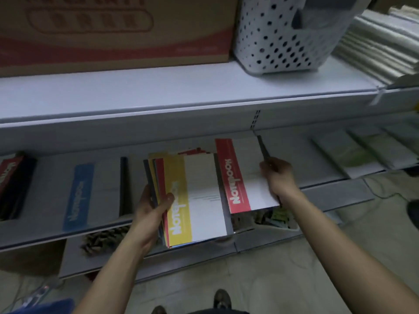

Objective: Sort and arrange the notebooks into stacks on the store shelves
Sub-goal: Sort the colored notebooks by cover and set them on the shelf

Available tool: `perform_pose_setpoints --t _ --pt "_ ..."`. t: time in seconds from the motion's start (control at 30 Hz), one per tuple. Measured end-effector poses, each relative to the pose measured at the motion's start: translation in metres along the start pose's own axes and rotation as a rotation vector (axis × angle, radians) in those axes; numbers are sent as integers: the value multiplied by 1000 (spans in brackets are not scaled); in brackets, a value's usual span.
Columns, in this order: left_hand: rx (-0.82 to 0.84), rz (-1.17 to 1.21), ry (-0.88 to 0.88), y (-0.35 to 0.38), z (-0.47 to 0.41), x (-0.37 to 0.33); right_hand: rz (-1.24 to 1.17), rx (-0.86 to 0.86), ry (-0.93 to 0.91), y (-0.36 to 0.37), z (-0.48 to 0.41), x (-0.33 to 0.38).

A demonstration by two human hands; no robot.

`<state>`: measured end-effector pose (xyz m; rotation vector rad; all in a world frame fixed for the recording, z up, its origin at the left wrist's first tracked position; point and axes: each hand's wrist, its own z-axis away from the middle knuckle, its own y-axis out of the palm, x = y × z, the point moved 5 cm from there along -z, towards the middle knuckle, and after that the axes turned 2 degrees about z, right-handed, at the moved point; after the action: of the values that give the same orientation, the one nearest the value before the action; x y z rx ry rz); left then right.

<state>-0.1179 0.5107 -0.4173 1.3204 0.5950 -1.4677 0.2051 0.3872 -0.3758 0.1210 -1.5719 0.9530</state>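
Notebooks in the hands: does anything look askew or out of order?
Yes. The stack in the left hand is fanned: covers under the yellow notebook stick out at its left and far edges, unaligned. The right hand holds a red notebook tilted beside it.

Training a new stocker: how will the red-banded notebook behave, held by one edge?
Probably stiff: the red-banded notebook looks flat though the right hand grips only one edge. Likely light, one hand carries it. Its smooth cover might slip.

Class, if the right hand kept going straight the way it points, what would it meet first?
The right hand, gripping the red-banded notebook, would likely reach the shelf's back panel first; depth is unclear.
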Motion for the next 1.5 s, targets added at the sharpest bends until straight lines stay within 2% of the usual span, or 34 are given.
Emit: perform_pose_setpoints --t 0.23,0.47,0.57,0.67,0.73,0.87,1.13,1.3,1.4,1.5 --pt "-65 27 26 23 -4 11 342 30 16 -19 -85 -33" --pt "-98 61 47 37 -4 16 573 -54 -10 -13 -88 -44" --pt "-86 64 49 42 -3 17 363 14 -114 1 -60 -23" --pt "-83 70 49 45 -2 18 86 297 -132 31 -8 2" --pt "-75 76 43 46 0 17 -66 388 -136 48 24 10" --pt "-43 97 22 37 6 10 -154 236 -104 58 43 10" --pt "-91 136 -26 0 11 2 -155 302 -141 67 46 24" --pt "-57 96 49 -15 16 -9 -178 318 -159 87 54 41" --pt "-139 41 114 -38 18 -15 -133 228 -156 90 45 46" --pt "-219 43 114 -68 23 -18 -146 186 -74 89 30 42"
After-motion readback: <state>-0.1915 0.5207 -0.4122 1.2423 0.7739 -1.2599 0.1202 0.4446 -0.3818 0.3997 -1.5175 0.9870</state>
